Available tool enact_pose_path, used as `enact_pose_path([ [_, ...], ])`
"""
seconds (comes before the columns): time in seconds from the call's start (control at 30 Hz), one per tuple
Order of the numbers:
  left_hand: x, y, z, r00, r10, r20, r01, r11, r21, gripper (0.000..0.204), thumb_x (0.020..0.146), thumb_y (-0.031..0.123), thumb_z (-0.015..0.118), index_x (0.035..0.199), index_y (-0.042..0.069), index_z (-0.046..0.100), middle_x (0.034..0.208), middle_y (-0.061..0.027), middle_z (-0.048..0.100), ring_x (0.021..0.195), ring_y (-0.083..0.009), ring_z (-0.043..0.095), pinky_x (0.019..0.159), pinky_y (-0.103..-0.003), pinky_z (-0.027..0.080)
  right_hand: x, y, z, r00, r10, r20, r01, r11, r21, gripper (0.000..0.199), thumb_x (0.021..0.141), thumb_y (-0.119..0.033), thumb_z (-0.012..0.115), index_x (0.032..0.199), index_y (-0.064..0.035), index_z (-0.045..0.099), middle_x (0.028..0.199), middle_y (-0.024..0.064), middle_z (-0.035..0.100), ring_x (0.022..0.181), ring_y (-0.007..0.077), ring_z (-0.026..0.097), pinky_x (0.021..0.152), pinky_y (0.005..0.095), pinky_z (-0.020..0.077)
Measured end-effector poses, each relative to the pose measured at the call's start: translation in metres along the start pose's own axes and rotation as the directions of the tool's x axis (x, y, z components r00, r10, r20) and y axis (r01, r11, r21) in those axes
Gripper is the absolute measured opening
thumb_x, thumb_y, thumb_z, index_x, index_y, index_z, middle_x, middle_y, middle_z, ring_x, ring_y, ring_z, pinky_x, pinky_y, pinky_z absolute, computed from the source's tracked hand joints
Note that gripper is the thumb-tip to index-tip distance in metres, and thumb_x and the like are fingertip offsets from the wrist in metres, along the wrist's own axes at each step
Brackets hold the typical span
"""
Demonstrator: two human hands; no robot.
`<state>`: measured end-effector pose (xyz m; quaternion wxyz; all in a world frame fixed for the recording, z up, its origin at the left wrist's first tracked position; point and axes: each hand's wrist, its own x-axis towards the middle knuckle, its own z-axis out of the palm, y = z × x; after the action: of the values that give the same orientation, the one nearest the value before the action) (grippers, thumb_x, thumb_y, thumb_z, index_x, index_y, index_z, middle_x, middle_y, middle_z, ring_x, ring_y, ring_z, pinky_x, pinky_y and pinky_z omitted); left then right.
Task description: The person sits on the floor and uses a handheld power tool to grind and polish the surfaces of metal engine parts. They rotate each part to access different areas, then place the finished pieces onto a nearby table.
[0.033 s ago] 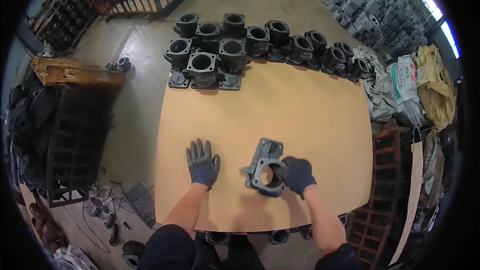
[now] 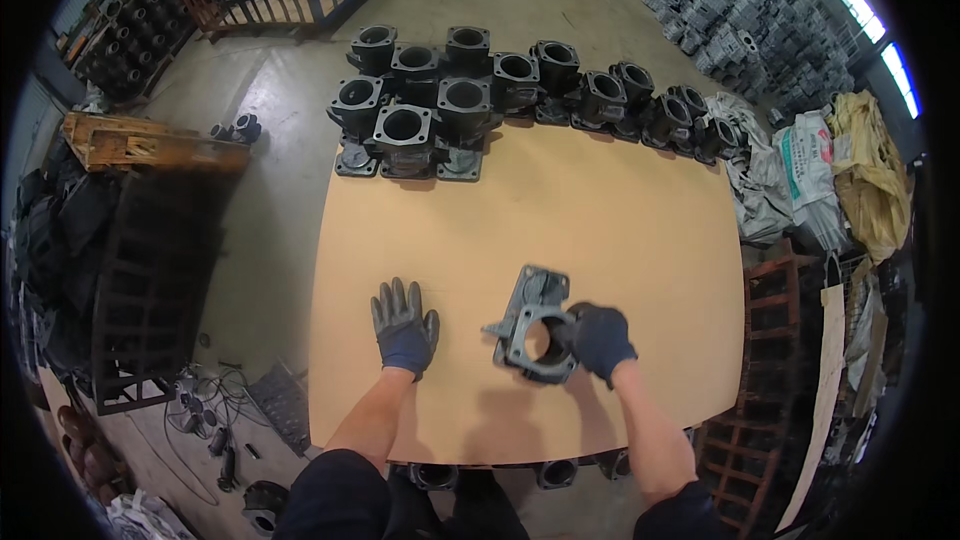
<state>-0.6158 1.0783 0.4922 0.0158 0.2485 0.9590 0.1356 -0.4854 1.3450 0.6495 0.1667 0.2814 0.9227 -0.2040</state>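
In a dark glove, my right hand [image 2: 600,340] is closed on the right side of a grey metal casting [image 2: 527,290]. The part has a square flange with a round bore facing up, a longer flat flange behind it, and a small lug on its left. Whether it rests on the board or hangs just above it I cannot tell. Gloved as well, my left hand [image 2: 405,328] lies flat with fingers spread on the tan board [image 2: 430,230], left of the casting and apart from it.
Several dark castings [image 2: 404,125] stand in rows along the board's far edge. More castings [image 2: 558,473] show under its near edge. White and yellow sacks [image 2: 806,165] and a rusty rack [image 2: 770,340] are on the right. A dark metal crate [image 2: 160,280] stands left, with cables on the floor.
The casting and my right hand have shifted slightly away from me and to the right. My left hand stays in place.
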Motion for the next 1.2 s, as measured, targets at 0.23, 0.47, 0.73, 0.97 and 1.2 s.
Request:
enact_pose_path([
  [0.23,0.002,-0.001,0.000,1.000,-0.009,0.018,0.009,1.000,-0.012,0.063,0.093,0.035,0.057,0.147,0.004,0.046,0.154,-0.0279,0.037,0.146,-0.0477,0.028,0.119,-0.061,0.018,0.120,-0.016,-0.067,0.993,0.049,-0.105,-0.046,0.998,0.032,0.034,0.077,-0.034,0.062,0.092,-0.0061,0.074,0.080,0.0164,0.073,0.081,0.0337,0.070,0.077,0.0415,0.0550],
  [0.47,0.006,0.003,0.003,0.998,-0.017,0.062,0.017,1.000,-0.005,0.062,0.093,0.035,0.057,0.145,0.003,0.047,0.154,-0.0285,0.037,0.145,-0.0483,0.028,0.119,-0.061,0.018,0.209,-0.021,-0.083,0.993,0.055,-0.103,-0.051,0.998,0.043,0.031,0.074,-0.031,0.066,0.089,-0.0057,0.075,0.085,0.0155,0.074,0.082,0.0315,0.072,0.075,0.0399,0.0556],
  [0.73,0.010,0.002,0.002,0.997,-0.017,0.069,0.017,1.000,-0.005,0.061,0.091,0.036,0.058,0.142,0.004,0.050,0.151,-0.0285,0.040,0.143,-0.0498,0.031,0.117,-0.063,0.020,0.277,-0.023,-0.082,0.995,-0.056,-0.079,0.054,0.998,-0.025,0.037,0.069,-0.032,0.068,0.093,-0.0051,0.076,0.091,0.0200,0.073,0.086,0.0363,0.070,0.080,0.0407,0.0550],
  [0.97,0.011,-0.003,0.006,0.995,-0.027,0.098,0.031,0.999,-0.040,0.063,0.090,0.034,0.058,0.143,0.002,0.049,0.153,-0.0308,0.037,0.145,-0.0506,0.028,0.118,-0.063,0.017,0.297,-0.037,-0.092,0.995,-0.100,-0.027,0.100,0.995,-0.006,0.034,0.068,-0.029,0.068,0.089,-0.0027,0.076,0.085,0.0212,0.072,0.077,0.0350,0.070,0.073,0.0390,0.0552],
  [1.2,0.013,-0.001,0.006,0.995,-0.022,0.099,0.024,0.999,-0.021,0.061,0.090,0.037,0.059,0.142,0.004,0.051,0.151,-0.0291,0.040,0.143,-0.0508,0.031,0.117,-0.064,0.020,0.338,-0.020,-0.089,0.951,-0.306,-0.052,0.288,0.932,-0.219,0.029,0.069,-0.025,0.068,0.082,-0.0003,0.073,0.076,0.0207,0.070,0.067,0.0342,0.069,0.063,0.0389,0.0544],
])
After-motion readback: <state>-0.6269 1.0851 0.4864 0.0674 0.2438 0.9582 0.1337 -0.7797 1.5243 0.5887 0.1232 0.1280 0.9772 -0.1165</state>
